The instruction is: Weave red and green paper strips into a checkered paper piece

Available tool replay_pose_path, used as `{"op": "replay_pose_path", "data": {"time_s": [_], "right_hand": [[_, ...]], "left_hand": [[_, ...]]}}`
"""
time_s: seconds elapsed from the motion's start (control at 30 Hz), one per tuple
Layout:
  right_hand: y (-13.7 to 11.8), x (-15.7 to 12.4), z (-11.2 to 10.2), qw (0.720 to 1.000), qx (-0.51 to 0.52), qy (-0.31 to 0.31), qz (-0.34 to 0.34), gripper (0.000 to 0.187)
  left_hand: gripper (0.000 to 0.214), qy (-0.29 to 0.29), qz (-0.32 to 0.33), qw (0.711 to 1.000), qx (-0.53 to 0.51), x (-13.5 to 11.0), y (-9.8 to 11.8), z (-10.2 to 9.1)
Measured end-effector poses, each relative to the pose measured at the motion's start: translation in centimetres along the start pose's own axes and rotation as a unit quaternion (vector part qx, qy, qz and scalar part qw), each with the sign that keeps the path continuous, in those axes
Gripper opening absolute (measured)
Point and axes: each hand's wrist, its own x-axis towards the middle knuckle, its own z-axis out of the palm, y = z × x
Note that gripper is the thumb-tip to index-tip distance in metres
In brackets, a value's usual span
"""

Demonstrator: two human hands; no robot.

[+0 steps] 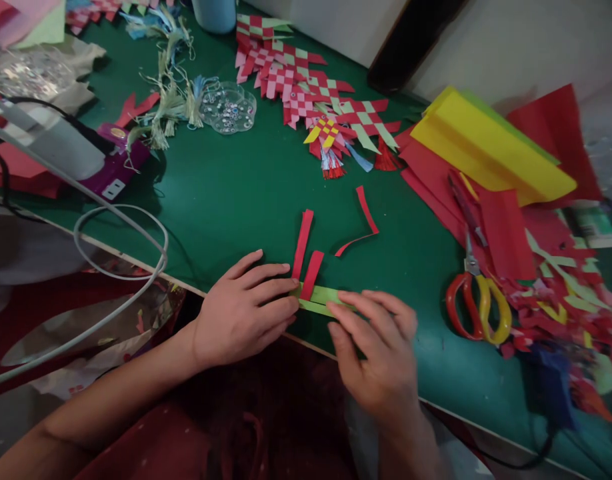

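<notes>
left hand open flat, pressing two red paper strips across a pale green paper strip | right hand half-curled at that strip's end, hold blurred, cannot tell | only two crossings made | finished woven red-and-green paper fish lie beyond that strip

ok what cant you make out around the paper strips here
head view:
left end of the green paper strip: covered by the left hand
right end of that strip: covered by the right hand, which is slightly blurred
top of the blue container: cut off by the picture's top edge
</notes>
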Motion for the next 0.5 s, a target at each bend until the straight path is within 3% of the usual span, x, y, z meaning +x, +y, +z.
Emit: {"op": "replay_pose_path", "data": {"time_s": [0.17,0.5], "right_hand": [[-0.4,-0.3,1.1,0.999,-0.011,-0.046,0.01,0.016],[-0.3,-0.3,1.1,0.999,0.007,-0.041,0.023,0.016]], "left_hand": [[0.014,-0.003,0.012,1.0,0.001,-0.1,0.0,-0.1],[0.031,-0.059,0.054,0.997,0.018,-0.4,-0.5,-0.7]]}}
